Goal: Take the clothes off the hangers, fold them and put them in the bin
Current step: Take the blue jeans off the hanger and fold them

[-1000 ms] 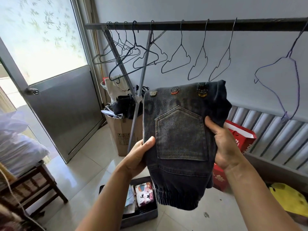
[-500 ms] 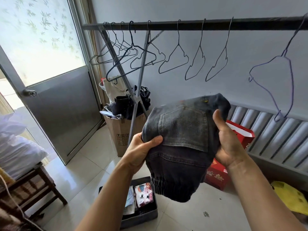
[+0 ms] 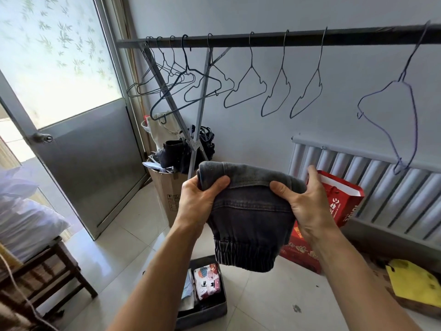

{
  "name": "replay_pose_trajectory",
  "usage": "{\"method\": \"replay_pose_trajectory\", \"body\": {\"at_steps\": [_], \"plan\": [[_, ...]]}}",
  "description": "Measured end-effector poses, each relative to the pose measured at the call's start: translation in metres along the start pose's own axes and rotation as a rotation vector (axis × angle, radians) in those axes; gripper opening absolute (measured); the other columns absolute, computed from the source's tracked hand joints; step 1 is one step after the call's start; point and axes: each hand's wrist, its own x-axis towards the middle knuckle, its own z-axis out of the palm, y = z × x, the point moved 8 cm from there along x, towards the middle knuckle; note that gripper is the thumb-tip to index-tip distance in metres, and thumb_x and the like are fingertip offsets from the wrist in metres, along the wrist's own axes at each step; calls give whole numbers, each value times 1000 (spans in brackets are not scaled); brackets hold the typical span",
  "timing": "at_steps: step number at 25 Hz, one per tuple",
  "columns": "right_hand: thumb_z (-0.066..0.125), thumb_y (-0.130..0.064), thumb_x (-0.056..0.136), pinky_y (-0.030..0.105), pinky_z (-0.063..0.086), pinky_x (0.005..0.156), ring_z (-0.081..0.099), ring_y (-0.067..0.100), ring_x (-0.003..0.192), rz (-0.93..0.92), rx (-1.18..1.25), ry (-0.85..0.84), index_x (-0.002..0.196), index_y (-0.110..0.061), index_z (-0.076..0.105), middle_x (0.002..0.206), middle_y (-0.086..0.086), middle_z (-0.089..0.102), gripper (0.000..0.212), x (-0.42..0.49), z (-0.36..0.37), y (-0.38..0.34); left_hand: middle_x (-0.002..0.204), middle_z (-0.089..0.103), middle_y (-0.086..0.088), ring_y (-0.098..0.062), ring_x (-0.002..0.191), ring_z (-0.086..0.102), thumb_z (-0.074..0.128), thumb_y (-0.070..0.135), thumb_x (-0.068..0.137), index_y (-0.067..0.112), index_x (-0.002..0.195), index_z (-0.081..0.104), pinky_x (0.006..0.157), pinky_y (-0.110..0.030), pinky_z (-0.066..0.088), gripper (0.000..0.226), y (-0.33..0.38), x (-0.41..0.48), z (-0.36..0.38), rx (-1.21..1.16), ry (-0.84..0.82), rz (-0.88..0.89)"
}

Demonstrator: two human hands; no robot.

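Both the left grip (image 3: 198, 204) and the right grip (image 3: 307, 206) are curled round the top fold of the folded dark jeans (image 3: 250, 218), held in the air above the bin (image 3: 202, 317).

Matt dark denim jeans (image 3: 248, 211), thin wire hangers (image 3: 245, 87), glossy floor tiles (image 3: 133, 237), cardboard box (image 3: 167, 194).

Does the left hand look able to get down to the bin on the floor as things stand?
Probably yes. The left hand and right hand both grip the folded jeans, but the open bin lies just below them on the floor, with nothing between.
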Motion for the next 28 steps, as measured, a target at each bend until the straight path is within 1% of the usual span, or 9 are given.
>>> {"method": "replay_pose_trajectory", "body": {"at_steps": [5,9,12,17,19,21,23,25,28], "plan": [[82,-45,55,46,32,116,27,19,144,-85,58,109,151,-29,26,157,1,28,113,-7,-3,-7,113,61,-12,-18,93,69,84,23,72,22,128,42,83,-36,59,70,4,-1,-11,104,189,26],[76,-46,63,44,40,111,42,19,134,-117,30,113,140,-26,48,144,-1,46,85,-7,-9,-13,107,67,-10,-26,92,68,80,-1,73,39,136,44,81,-43,59,82,11,-7,12,-35,-200,94],[70,-52,67,37,48,103,55,15,121,-98,-122,-35,130,-24,58,128,-3,59,69,-8,-9,-21,88,67,4,-22,84,66,64,-20,78,34,130,50,78,-40,60,77,18,-6,14,-10,-235,158],[58,-81,57,42,35,106,35,20,129,-257,-967,-97,141,-40,43,136,2,42,95,-19,-7,-52,94,62,-15,-32,83,62,63,-22,78,26,133,48,75,-43,59,74,21,3,21,-43,-290,146],[70,-76,57,44,26,112,26,19,136,-304,-1119,-306,150,-41,20,149,-1,31,111,-25,24,-52,93,60,-21,-34,82,62,64,-21,78,25,135,46,76,-46,58,76,20,1,32,-22,-372,132],[77,-68,56,44,32,113,41,23,132,-247,-1109,-473,150,-42,14,145,0,44,116,-27,45,-39,90,60,-23,-35,81,63,66,-18,77,28,134,47,77,-49,58,76,21,-3,41,-6,-450,117],[79,-59,57,44,48,99,61,19,109,-223,-946,-495,135,-48,38,119,-7,65,89,-23,49,-31,89,61,-24,-35,80,63,67,-17,77,29,134,46,77,-50,57,76,25,-6,46,21,-504,121],[74,-50,58,44,55,82,67,14,86,-225,-831,-430,98,-51,58,89,-12,70,43,-18,44,-27,89,64,-20,-33,80,63,65,-18,79,30,136,45,78,-50,57,77,28,-5,50,75,-509,136],[74,-37,64,42,55,73,68,17,75,-201,-747,-287,70,-36,61,71,-8,69,15,-15,34,-25,104,64,-19,-31,91,65,75,-7,76,31,135,45,85,-47,57,76,21,6,48,231,-307,156]]}}
